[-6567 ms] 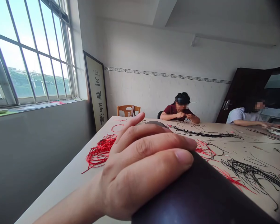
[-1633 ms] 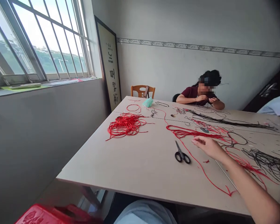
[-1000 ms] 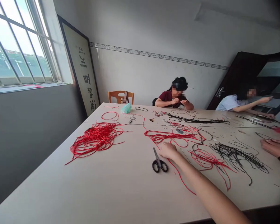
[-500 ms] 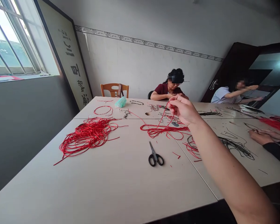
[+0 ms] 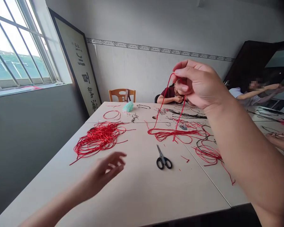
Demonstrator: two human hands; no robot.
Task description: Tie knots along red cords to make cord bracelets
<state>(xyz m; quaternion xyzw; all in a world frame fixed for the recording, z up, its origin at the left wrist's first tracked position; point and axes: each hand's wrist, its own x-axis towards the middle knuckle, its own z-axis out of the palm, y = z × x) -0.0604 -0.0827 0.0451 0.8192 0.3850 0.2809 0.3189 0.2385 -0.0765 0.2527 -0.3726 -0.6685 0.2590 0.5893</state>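
Observation:
Raised above the table, my right hand (image 5: 194, 80) pinches a red cord (image 5: 165, 91) between thumb and fingers. Two strands of that cord hang down to a looped red bundle (image 5: 167, 133) on the table. My left hand (image 5: 109, 168) hovers over the near part of the table, fingers apart and slightly curled, holding nothing. Beyond it lies a loose heap of red cords (image 5: 99, 138). Black-handled scissors (image 5: 163, 160) rest between the two hands, blades pointing away from me.
A white table (image 5: 132, 195) bears a green plastic bag (image 5: 128, 106), a red cord ring (image 5: 111, 114), black cords (image 5: 189, 115), a grey disc (image 5: 183, 127) and cord scraps. People work across the table and at the right. A wooden chair (image 5: 122, 94) stands behind.
My right hand has risen with the red cord and drawn it upward. My left hand has come into view from the lower left. The view has shifted slightly.

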